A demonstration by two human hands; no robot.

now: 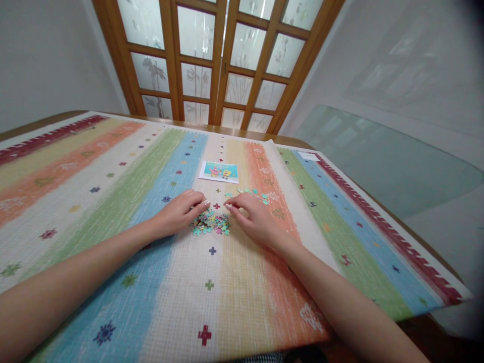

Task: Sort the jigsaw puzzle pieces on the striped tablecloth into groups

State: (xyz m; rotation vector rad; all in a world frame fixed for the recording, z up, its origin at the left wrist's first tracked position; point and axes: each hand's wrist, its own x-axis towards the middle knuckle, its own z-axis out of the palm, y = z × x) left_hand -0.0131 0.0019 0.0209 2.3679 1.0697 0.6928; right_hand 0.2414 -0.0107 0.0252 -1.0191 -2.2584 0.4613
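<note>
A small heap of loose jigsaw pieces (210, 223) lies on a striped mat (113, 212) in the middle of the view. My left hand (180, 212) rests at the heap's left edge, fingers curled together over the pieces. My right hand (252, 218) sits at the heap's right edge, its fingertips pinched together low on the mat; what they hold is too small to make out. A few separate turquoise pieces (254, 194) lie just beyond my right hand. A small picture card (219, 172) with cartoon figures lies flat farther back.
The mat covers a wooden table (242, 132) whose far edge shows. Behind it stands a wooden door (215, 60) with frosted glass panes. A glass tabletop (385, 161) lies to the right. A white label (308, 156) sits near the mat's far right edge.
</note>
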